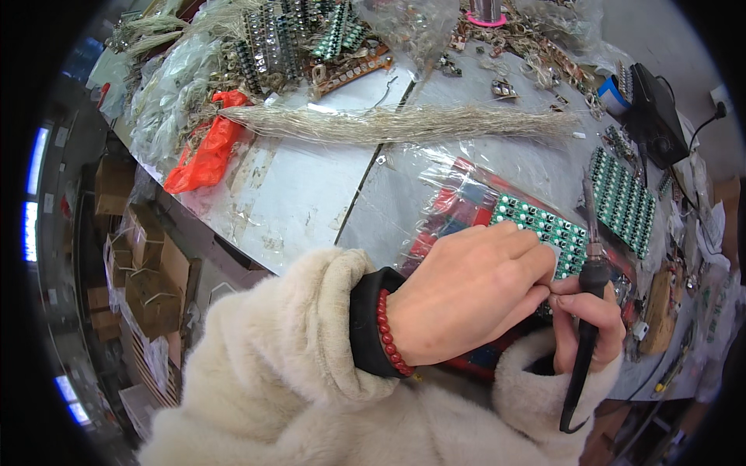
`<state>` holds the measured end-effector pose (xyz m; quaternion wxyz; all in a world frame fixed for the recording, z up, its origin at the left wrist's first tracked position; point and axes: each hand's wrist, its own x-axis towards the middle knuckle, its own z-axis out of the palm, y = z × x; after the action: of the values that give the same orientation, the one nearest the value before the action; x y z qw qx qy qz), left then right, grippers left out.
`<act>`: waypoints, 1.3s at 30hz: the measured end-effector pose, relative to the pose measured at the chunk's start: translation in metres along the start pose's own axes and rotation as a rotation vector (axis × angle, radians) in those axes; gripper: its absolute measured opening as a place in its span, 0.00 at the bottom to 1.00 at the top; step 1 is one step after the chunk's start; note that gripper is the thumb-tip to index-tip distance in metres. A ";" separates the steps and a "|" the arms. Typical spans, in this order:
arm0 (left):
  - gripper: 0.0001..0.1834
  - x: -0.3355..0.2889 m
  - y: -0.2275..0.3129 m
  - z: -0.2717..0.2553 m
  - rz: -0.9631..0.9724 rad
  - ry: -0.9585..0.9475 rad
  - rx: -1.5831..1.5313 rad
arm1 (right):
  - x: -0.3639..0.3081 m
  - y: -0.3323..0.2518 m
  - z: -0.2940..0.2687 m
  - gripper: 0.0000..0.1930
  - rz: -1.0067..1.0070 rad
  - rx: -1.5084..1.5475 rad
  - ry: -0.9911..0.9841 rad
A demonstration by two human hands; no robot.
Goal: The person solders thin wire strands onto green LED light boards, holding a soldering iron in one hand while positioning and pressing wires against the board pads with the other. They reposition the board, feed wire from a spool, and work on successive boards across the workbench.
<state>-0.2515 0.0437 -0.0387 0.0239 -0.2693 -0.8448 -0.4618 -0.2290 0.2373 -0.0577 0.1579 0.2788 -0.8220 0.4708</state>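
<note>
My left hand point(474, 287) reaches across from the lower left with its fingers curled in. Its fingertips meet those of my right hand point(597, 320), and what they pinch there is too small to make out. A small whitish piece point(556, 261) shows beside the left fingers. My right hand is closed round a black-handled soldering iron point(594, 276), its metal end pointing up and away and its cord hanging below. Just beyond my fingers lies a green circuit board panel point(571, 237) with rows of white and black parts. The left hand covers part of it.
Another green board panel point(622, 202) lies at the right near a black box-shaped device point(653, 116). A long bundle of thin wires point(404, 124) stretches across the table, past a red plastic bag point(206, 155). Loose boards point(284, 43) pile up behind; cardboard boxes point(151, 299) stand at the left.
</note>
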 end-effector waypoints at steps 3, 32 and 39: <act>0.07 -0.002 0.000 -0.001 0.041 0.001 -0.036 | 0.000 -0.001 -0.001 0.18 -0.019 0.017 0.003; 0.10 0.005 0.016 0.011 0.083 0.173 0.058 | -0.027 -0.001 -0.005 0.19 0.030 0.046 0.113; 0.10 0.005 0.016 0.010 0.081 0.180 0.041 | -0.026 -0.001 -0.001 0.18 0.019 0.083 0.135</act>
<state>-0.2454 0.0607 -0.0307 0.1241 -0.2600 -0.8368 -0.4655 -0.2080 0.2456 -0.0701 0.1968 0.2449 -0.7919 0.5236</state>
